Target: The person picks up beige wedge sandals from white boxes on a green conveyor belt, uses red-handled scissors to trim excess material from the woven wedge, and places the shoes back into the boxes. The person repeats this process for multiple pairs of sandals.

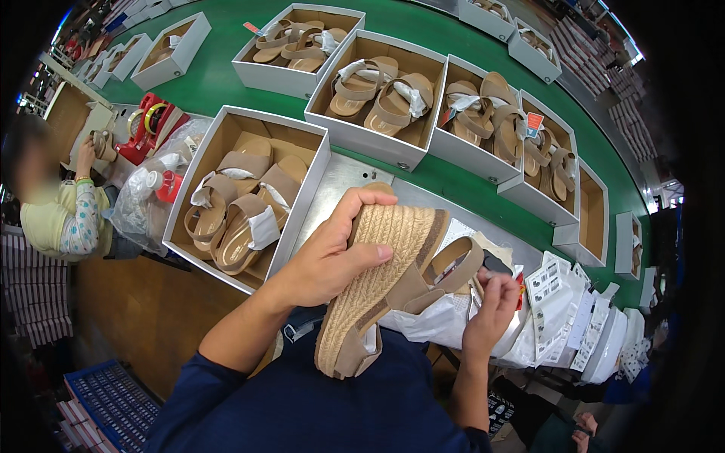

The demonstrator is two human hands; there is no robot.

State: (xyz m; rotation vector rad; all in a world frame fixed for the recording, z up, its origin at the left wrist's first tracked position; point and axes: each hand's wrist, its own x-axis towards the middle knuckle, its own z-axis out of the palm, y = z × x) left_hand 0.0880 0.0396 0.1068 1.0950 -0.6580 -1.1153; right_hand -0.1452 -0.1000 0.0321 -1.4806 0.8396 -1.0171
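Note:
My left hand (332, 260) is closed round a beige wedge sandal (374, 275) with a woven rope sole, held tilted in front of my chest. Its thumb presses on the side of the wedge, and the ankle strap loops out toward the right. Close to that strap, my right hand (489, 311) has its fingers curled together beside a small dark grey piece (496, 263); whether they grip it is not clear. To the left stands an open white shoe box (306, 204) holding several similar sandals (245, 215) with white paper around the straps.
More open boxes (400, 155) of sandals line the green conveyor (219, 72) ahead. Label sheets (547, 291) and white wrapping lie at right on the metal table (343, 185). At left are a red tape dispenser (147, 128), plastic bags and a co-worker (64, 215) holding a shoe.

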